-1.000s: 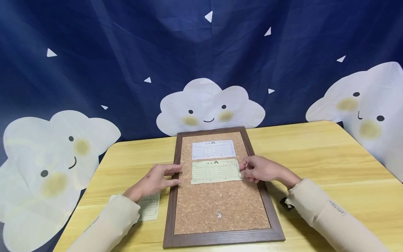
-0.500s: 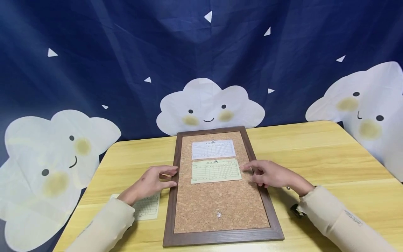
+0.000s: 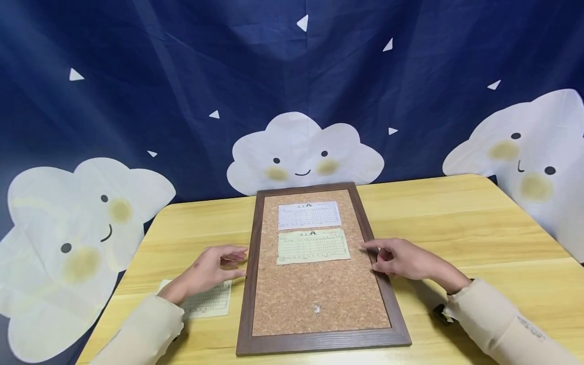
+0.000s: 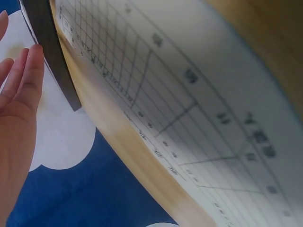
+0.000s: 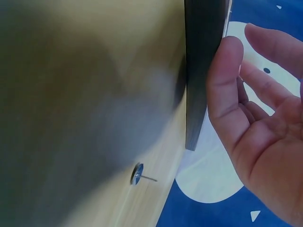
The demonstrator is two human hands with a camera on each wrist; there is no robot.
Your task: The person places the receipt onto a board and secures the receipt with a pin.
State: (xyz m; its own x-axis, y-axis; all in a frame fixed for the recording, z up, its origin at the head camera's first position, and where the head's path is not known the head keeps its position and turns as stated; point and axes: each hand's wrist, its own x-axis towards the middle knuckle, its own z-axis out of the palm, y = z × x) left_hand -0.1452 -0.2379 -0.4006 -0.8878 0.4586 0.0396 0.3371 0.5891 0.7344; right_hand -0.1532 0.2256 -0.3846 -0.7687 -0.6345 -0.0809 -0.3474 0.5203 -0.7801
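A cork board [image 3: 319, 291] in a dark brown frame lies on the table. Two printed form slips are on it: a white one [image 3: 310, 216] above, a pale green one [image 3: 313, 248] below, each with a small shiny tack at its top edge. My left hand [image 3: 212, 268] hovers by the left side of the frame, fingers loosely bent, holding nothing. By the right side of the frame is my right hand [image 3: 406, 259], its index finger stretched toward the cork and nothing held. In the right wrist view its thumb [image 5: 225, 78] is close to the frame's edge.
Another printed slip [image 3: 210, 301] lies on the table, partly behind the left forearm. A thumbtack [image 5: 137, 174] rests on the table right of the board. A whitish spot [image 3: 317, 308] marks the lower cork. A dark blue cloud-patterned curtain [image 3: 191, 61] hangs behind the table.
My right hand has drawn away from the green slip's right edge, out to the frame. My left hand has shifted slightly left and down. The slips on the board stay in place.
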